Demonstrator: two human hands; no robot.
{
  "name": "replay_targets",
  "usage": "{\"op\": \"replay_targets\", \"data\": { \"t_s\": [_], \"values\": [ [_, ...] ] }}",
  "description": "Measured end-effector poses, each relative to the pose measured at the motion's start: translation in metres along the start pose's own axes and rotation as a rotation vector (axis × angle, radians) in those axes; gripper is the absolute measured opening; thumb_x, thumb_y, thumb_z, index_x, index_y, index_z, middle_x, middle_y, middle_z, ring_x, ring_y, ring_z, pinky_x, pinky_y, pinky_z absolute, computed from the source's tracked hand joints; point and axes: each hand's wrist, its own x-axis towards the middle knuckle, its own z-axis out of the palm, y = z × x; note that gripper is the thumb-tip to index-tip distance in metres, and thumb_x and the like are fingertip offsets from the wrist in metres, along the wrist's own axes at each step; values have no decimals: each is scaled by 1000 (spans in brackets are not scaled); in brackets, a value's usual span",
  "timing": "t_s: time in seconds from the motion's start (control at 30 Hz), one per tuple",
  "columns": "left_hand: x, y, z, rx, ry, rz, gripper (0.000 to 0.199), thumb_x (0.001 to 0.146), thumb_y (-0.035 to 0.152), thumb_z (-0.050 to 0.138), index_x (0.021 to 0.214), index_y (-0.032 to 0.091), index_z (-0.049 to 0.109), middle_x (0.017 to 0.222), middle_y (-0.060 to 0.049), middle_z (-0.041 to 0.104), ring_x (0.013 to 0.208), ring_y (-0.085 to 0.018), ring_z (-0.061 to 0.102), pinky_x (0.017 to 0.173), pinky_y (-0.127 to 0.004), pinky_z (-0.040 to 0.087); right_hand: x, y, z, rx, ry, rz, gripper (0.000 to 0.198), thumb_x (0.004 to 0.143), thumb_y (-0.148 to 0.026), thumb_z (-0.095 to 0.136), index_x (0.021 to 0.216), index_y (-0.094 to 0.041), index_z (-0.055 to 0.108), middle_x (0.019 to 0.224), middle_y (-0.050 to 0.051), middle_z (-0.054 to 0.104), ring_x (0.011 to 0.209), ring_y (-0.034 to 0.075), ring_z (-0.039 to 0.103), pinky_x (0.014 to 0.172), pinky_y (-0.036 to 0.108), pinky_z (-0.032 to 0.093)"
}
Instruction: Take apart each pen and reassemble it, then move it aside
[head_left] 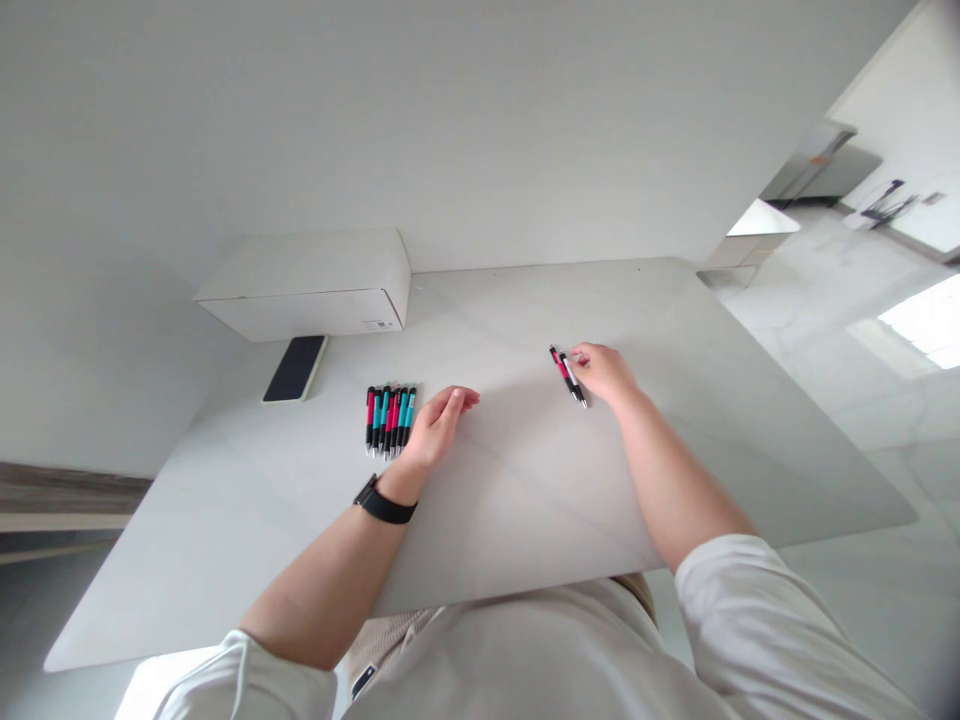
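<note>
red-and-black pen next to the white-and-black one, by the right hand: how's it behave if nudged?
The red-and-black pen would probably roll: slim barrel, smooth-looking tabletop. Pushed right, it may bump the white-and-black pen lying close alongside. Likely stiff, judging by its straight body.

No wording can be read: the small printed label [378,325] on the white cardboard box [304,285], at the table's [525,480] back edge toward its left corner, is too tiny to make out.
</note>
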Motion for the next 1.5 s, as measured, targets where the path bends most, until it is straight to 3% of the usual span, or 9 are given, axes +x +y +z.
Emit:
{"op": "replay_targets", "data": {
  "t_s": [0.3, 0.53, 0.8, 1.1, 1.5],
  "values": [
    [-1, 2, -1, 39, -34, 2, 48, 104, 59, 48, 105, 21, 77, 107, -10, 76, 104, -23, 69, 97, -37, 56, -1, -6, 9, -69, 36, 32, 21, 95, -36, 67, 110, -28, 78, 108, 8, 80, 100, 26, 73, 85, 37, 54],
    [-2, 3, -2, 73, -39, 10, 49, 105, 59, 46, 106, 20, 76, 108, -10, 76, 105, -23, 70, 97, -37, 56, -5, -12, 3, -68, -81, 30, 34, 85, -24, 73, 118, -28, 76, 106, 4, 80, 95, 23, 73, 82, 31, 54],
    [-2, 4, -2, 98, -51, 28, 48, 106, 57, 45, 108, 20, 76, 108, -10, 76, 104, -23, 70, 97, -38, 56, -4, -12, 10, -49, -28, 8, 28, 89, -21, 67, 113, -27, 78, 109, 6, 80, 97, 24, 74, 85, 33, 55],
    [-2, 6, -3, 131, -77, 40, 46, 108, 54, 43, 109, 21, 75, 109, -9, 75, 106, -22, 69, 98, -37, 55, -8, -16, 7, -55, -36, 0, 28, 89, -33, 70, 116, -27, 76, 105, 6, 79, 91, 24, 72, 81, 35, 55],
    [-3, 12, -1, 184, -73, 66, 48, 108, 56, 41, 108, 21, 74, 109, -9, 75, 106, -23, 70, 96, -37, 56, -9, -20, 9, -100, -45, 28, 32, 85, -33, 72, 116, -25, 71, 101, 7, 76, 92, 25, 69, 80, 36, 52]
  ]
}}
